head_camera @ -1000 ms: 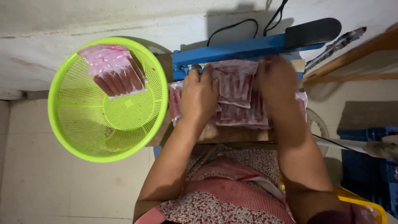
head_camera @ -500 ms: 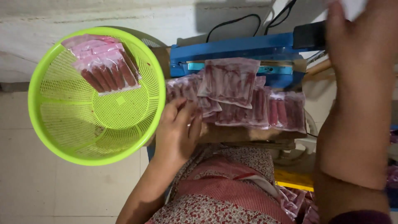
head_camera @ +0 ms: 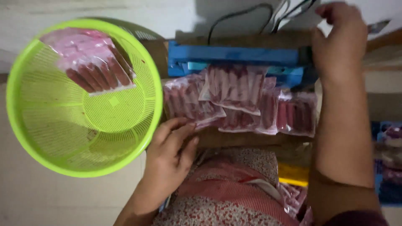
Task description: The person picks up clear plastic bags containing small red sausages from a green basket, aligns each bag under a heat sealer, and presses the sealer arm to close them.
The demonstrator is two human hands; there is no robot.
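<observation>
Blue sealer is lying shut across the top pouch's open edge, with the right hand curled on its handle and pressing down. More pouches are lying fanned beneath, ready in reach. Left hand is resting loosely open by them, holding nothing, beside the basket keeping sealed packs.

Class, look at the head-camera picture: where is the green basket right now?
The green basket fills the left side of the head view, beside the left hand and left of the blue sealer, with a packet of sausages inside.
</observation>
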